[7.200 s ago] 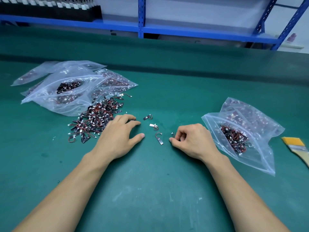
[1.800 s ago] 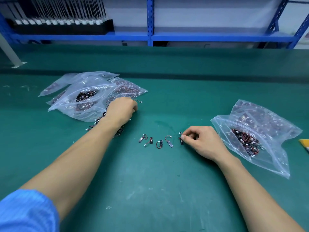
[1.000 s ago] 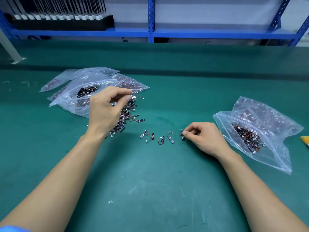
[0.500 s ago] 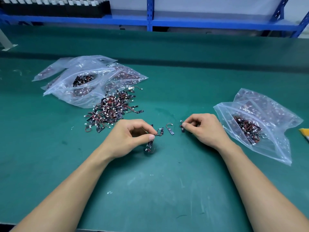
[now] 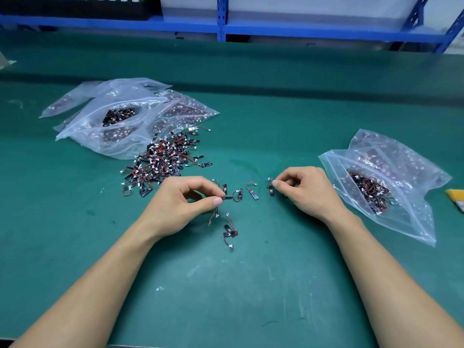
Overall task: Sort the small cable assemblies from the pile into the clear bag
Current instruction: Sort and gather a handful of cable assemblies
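A pile of small cable assemblies (image 5: 164, 158), black tabs with red wires and white plugs, lies left of centre on the green mat. My left hand (image 5: 180, 204) pinches one cable assembly (image 5: 227, 197) between thumb and forefinger, its wire hanging down. Another assembly (image 5: 229, 231) lies on the mat just below it. A short row of loose assemblies (image 5: 252, 192) sits between my hands. My right hand (image 5: 305, 190) pinches the rightmost assembly (image 5: 270, 188) of that row. An open clear bag (image 5: 391, 197) holding several assemblies lies at the right.
A heap of clear bags (image 5: 120, 119) with more assemblies lies behind the pile at the left. A yellow brush (image 5: 455, 198) pokes in at the right edge. Blue shelving (image 5: 221, 26) runs along the back of the green table (image 5: 251, 285).
My left hand went from the pile to the loose row and now holds one assembly, with another dropped below it. My right hand has stayed pinching at the row's right end.
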A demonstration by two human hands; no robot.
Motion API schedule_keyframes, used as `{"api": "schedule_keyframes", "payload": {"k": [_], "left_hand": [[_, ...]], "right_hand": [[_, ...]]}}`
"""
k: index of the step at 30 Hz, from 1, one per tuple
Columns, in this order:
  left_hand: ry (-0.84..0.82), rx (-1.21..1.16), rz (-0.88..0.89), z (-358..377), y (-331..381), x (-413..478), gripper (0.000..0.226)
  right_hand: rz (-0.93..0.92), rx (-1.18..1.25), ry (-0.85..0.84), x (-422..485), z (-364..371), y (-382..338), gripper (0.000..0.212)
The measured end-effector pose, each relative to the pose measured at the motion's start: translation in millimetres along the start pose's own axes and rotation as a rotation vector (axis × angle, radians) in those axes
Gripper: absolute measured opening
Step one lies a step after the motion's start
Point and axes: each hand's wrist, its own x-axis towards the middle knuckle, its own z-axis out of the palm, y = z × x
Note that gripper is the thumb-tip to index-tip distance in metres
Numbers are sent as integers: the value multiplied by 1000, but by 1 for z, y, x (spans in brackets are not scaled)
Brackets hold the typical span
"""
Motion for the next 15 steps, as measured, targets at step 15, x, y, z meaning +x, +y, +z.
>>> {"api": "schedule_keyframes", "payload": {"k": [15], "left_hand": [[-7, 232, -18, -15, -16, -1, 24]], "right_hand": [[-32, 10, 32, -1, -1, 1, 17]]}}
